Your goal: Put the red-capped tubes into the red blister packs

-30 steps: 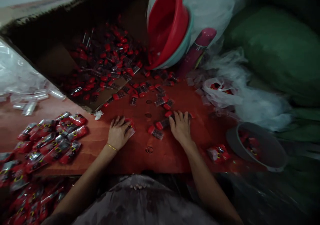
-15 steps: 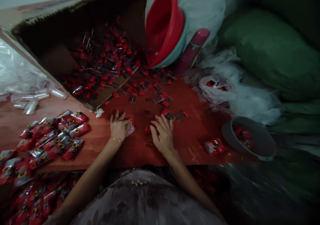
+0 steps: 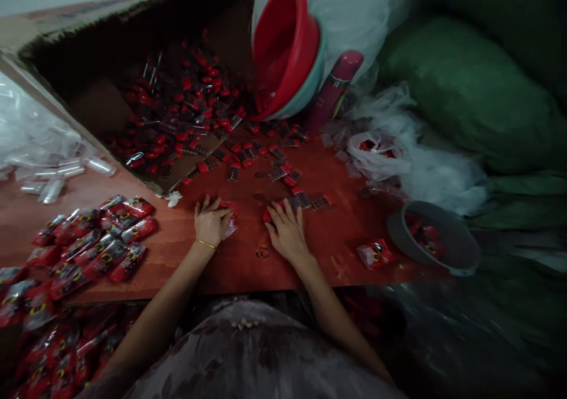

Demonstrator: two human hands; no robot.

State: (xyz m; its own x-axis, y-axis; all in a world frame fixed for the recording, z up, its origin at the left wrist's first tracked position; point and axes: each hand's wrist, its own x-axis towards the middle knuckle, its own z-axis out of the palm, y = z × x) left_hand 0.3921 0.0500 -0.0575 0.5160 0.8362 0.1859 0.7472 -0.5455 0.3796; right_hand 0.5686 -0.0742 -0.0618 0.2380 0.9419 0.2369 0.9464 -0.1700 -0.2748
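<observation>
My left hand (image 3: 209, 221), with a thin gold bangle at the wrist, has its fingertips closed on the edge of a small red-and-white printed packet (image 3: 230, 216). To its right, my right hand (image 3: 287, 229) reaches forward over the table with bent fingers. A small red piece (image 3: 267, 216) shows at its fingertips, partly hidden by them. Just past those fingers lie clear cases with red caps and dark dotted contents (image 3: 319, 201). Many similar red-capped pieces (image 3: 195, 115) spill from a cardboard box (image 3: 106, 100) tipped on its side.
Filled red packets (image 3: 106, 251) are heaped at left, beside clear plastic tubes (image 3: 53, 180). On the right are a loose packet (image 3: 374, 253), a grey bowl (image 3: 398, 233) and a white plastic bag (image 3: 363, 156). Red and teal basins (image 3: 305, 9) lean behind, near a pink bottle (image 3: 339, 86).
My right hand has moved slightly forward, and the red piece formerly beside its thumb is now under its fingertips. My left hand stays at the printed packet. The whole view has shifted slightly.
</observation>
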